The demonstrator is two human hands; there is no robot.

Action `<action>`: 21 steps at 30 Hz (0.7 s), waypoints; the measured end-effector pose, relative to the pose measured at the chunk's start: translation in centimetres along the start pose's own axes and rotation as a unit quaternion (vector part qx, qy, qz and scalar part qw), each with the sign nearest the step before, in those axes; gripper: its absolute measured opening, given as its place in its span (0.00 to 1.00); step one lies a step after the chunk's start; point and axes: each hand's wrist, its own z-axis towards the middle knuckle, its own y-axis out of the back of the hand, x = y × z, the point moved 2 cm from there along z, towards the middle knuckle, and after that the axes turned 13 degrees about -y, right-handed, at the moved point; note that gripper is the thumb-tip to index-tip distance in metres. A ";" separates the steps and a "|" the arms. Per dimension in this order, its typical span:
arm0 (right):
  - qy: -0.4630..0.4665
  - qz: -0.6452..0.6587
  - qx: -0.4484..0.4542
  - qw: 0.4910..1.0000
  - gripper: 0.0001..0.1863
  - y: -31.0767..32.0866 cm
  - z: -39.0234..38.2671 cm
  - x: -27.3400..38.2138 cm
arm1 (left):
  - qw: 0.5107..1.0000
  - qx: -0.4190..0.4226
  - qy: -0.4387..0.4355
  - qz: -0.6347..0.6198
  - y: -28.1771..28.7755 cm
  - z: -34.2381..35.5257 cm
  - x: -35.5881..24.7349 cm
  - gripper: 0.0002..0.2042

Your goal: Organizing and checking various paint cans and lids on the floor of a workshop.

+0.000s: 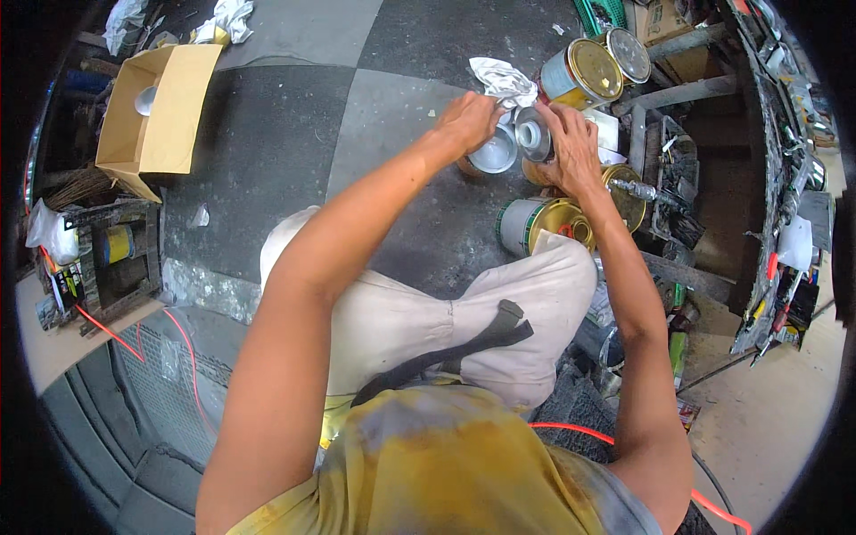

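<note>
My right hand [575, 147] is wrapped round the side of a small metal can [547, 143], tilted so its round top with a pale grey middle faces me. Just left of it, my left hand [473, 120] is closed, its fingertips at the lower edge of a crumpled white cloth [504, 80] by the can's rim. What lies under those fingertips is partly hidden. Below the left hand stands an open container of light grey paint [493, 153], close beside the tilted can.
Paint cans [596, 71] with gold lids stand beyond my right hand, and another can [526, 225] lies by my right knee. A cluttered wooden rack [695, 89] runs along the right. An open cardboard box [183, 107] sits at the far left. An orange cord [192, 357] crosses the lower left.
</note>
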 end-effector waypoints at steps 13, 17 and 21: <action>0.011 -0.031 0.007 0.999 0.53 0.5 -0.2 1.0 | 1.000 0.017 0.009 -0.005 0.2 0.2 -0.1 0.16; 0.013 -0.038 0.001 0.999 0.53 0.2 -0.2 0.9 | 1.000 0.009 0.004 -0.001 0.3 0.1 -0.2 0.17; 0.013 -0.049 -0.003 0.999 0.53 0.1 -0.1 1.1 | 1.000 0.011 0.000 0.000 0.4 0.1 -0.2 0.17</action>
